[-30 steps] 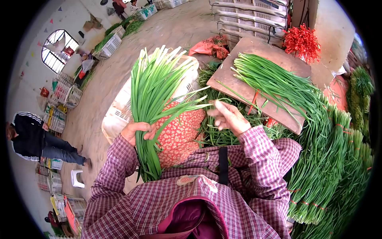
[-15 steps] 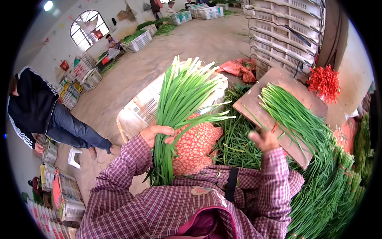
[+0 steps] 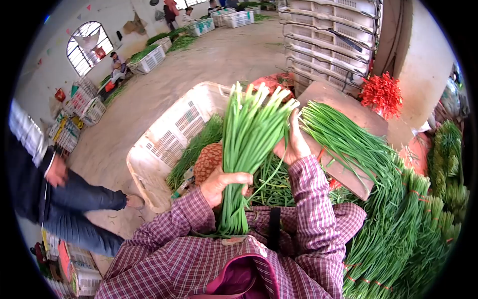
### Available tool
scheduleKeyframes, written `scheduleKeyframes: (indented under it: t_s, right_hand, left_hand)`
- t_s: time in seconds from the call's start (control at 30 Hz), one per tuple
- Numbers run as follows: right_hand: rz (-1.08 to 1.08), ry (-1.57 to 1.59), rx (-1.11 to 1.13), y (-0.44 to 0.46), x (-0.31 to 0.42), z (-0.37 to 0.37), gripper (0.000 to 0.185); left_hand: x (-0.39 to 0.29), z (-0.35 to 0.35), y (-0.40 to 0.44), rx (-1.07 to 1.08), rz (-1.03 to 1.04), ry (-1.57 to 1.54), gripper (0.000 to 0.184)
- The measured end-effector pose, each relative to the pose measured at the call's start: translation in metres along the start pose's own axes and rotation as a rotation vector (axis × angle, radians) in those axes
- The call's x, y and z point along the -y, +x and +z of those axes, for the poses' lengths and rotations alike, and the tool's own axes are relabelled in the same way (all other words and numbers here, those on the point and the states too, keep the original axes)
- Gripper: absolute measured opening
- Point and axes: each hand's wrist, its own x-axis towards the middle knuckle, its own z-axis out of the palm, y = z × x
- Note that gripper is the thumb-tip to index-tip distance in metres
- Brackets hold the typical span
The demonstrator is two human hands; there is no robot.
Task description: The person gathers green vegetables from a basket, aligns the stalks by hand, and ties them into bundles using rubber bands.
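Note:
My left hand [image 3: 226, 186] is closed around the lower part of a thick bunch of garlic chives [image 3: 247, 144], held upright with the pale cut ends at the top. Fingers stretched out, my right hand [image 3: 297, 139] lies flat along the right side of the bunch, near those pale ends. To the right, another pile of chives [image 3: 338, 134] rests across a brown board [image 3: 366, 114]. Loose green leaves [image 3: 271, 185] lie below, partly hidden by my hands and the bunch.
A white plastic crate [image 3: 167, 137] with greens stands ahead on the left. Banded bundles [image 3: 398, 234] are heaped at right. Beyond the board are red ties [image 3: 381, 95] and stacked crates [image 3: 328, 42]. A person in jeans [image 3: 82, 199] stands at left; others sit far back.
My right hand has come in from beside the board to the bunch's upper side. The bunch has shifted right and stands straighter. The person at left is nearer, and the view has turned slightly.

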Motion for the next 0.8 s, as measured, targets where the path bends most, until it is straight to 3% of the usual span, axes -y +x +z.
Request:
scheduleKeyframes:
  t_s: [0.07,0.1,0.13,0.2,0.23,0.27,0.37,0.43,0.53,0.6,0.67,0.8]
  right_hand:
    - [0.096,0.002,-0.293,-0.016,0.008,0.023,0.105]
    - [0.077,-0.049,-0.308,-0.016,0.002,0.017,0.111]
    - [0.103,-0.162,-0.419,-0.014,-0.008,0.004,0.097]
    - [0.032,0.064,-0.157,-0.015,-0.023,-0.005,0.080]
    - [0.080,0.225,-0.186,-0.020,-0.024,0.000,0.066]
    - [0.082,0.229,-0.192,-0.019,-0.027,-0.002,0.066]
    - [0.144,0.419,0.122,-0.014,-0.034,-0.006,0.061]
    - [0.111,0.346,0.075,-0.015,-0.032,0.003,0.054]
    - [0.092,0.300,0.049,-0.016,-0.029,0.009,0.048]
    - [0.112,0.327,0.174,-0.015,-0.025,0.009,0.050]
    - [0.111,0.232,0.109,-0.015,-0.021,0.020,0.049]
    - [-0.015,-0.022,-0.017,-0.012,-0.015,0.052,0.045]
  left_hand:
    - [0.017,0.009,-0.003,-0.005,-0.060,0.032,0.046]
    - [0.023,0.013,-0.004,0.000,-0.030,0.058,0.043]
    - [0.028,0.016,-0.006,0.003,0.001,0.084,0.040]
    - [0.035,0.015,-0.005,0.016,-0.003,0.090,0.042]
    - [0.033,0.019,-0.007,0.037,-0.038,0.102,0.043]
    - [0.032,0.021,-0.007,0.058,-0.071,0.115,0.044]
    - [0.027,0.018,-0.009,0.179,-0.170,0.074,0.055]
    - [0.029,-0.001,-0.006,0.292,-0.209,0.099,0.075]
    - [0.014,-0.049,0.005,0.449,-0.066,0.318,0.093]
    - [-0.005,-0.084,0.021,0.459,0.011,0.157,0.098]
    - [-0.051,-0.073,0.018,0.278,0.053,0.041,0.094]
    - [-0.078,-0.011,0.025,0.032,0.206,0.132,0.087]
